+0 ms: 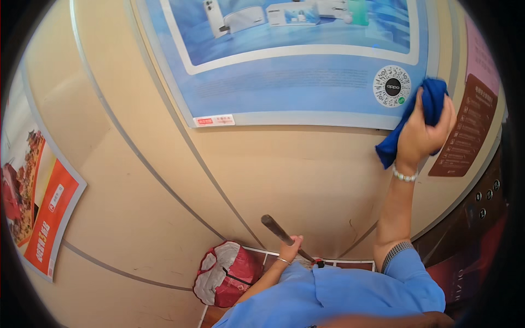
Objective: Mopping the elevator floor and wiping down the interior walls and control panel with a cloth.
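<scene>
Raised at the right, my right hand (422,131) grips a bunched blue cloth (434,98). The cloth lies over the lower right corner of a framed blue advertising poster (287,92) on the wall, and one end hangs below the frame. Down near my body, my left hand (291,248) is closed around a brown stick handle (275,228). The handle slants upward to the left; its lower end reaches down towards the floor, where my shirt and a small red and black thing (318,263) partly hide it.
A red bag with a silvery lining (236,274) stands on the floor by the wall. Beige wall panels (287,172) surround me. A second poster (49,213) hangs at left. On the right are a brown notice (465,131) and a dark panel with round buttons (484,201).
</scene>
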`<state>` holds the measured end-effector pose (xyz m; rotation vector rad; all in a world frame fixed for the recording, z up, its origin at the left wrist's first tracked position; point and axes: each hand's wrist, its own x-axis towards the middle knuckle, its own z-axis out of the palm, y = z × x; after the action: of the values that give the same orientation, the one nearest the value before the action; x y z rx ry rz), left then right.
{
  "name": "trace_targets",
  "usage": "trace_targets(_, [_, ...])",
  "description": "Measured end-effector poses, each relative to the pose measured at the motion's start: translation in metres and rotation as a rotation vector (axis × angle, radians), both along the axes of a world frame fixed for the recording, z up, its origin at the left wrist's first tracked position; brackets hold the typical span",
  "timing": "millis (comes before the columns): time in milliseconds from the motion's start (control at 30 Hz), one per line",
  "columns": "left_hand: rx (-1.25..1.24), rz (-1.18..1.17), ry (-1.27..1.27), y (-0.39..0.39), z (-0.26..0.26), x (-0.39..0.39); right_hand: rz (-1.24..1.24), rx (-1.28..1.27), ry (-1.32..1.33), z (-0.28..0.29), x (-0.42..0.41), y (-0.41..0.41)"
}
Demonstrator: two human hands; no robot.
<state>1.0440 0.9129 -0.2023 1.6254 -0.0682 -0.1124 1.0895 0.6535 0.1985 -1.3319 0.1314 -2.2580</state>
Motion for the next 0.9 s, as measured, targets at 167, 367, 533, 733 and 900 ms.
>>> trace_targets(167, [0.032,-0.018,0.061,0.011,0.003,-0.001,-0.059,-0.409,0.261,0.021,0.017,0.07])
trace_targets(367, [0.181,-0.136,0.081,0.019,-0.037,0.014,0.266,-0.725,0.139,0.007,0.058,0.142])
trace_targets(533, [-0.001,-0.088,0.099,0.019,-0.011,0.018,0.334,-0.296,0.089,0.006,0.011,0.045])
trace_targets(733, [-0.001,-0.226,-0.012,0.013,-0.04,0.029,-0.033,0.185,0.247,-0.065,-0.076,-0.106])
trace_targets(900, [0.065,-0.367,0.005,-0.036,-0.006,0.024,-0.257,0.431,0.588,-0.127,-0.142,-0.179])
